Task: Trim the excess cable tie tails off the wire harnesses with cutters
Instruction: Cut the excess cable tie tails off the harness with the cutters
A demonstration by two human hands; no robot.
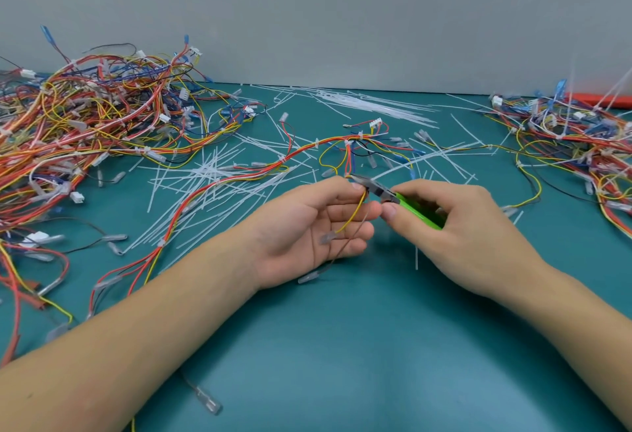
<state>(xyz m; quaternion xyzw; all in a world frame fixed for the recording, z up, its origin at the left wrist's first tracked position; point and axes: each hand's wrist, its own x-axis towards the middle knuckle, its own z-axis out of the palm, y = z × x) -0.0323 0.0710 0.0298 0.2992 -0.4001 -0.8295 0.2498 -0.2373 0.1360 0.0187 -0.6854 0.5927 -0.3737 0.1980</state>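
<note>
The left hand point(318, 226) pinches a harness wire point(354, 214) at its fingertips. The right hand point(455, 223) grips green-handled cutters point(393, 197), whose tip meets that pinch.

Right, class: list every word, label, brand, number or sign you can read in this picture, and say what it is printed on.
None can be read.
Cutters, green handles, in the right hand: no brand or number shows.
White connectors on the wire harnesses: any marking is too small and blurred.
Teal table and grey wall: no print or sign visible.
</note>
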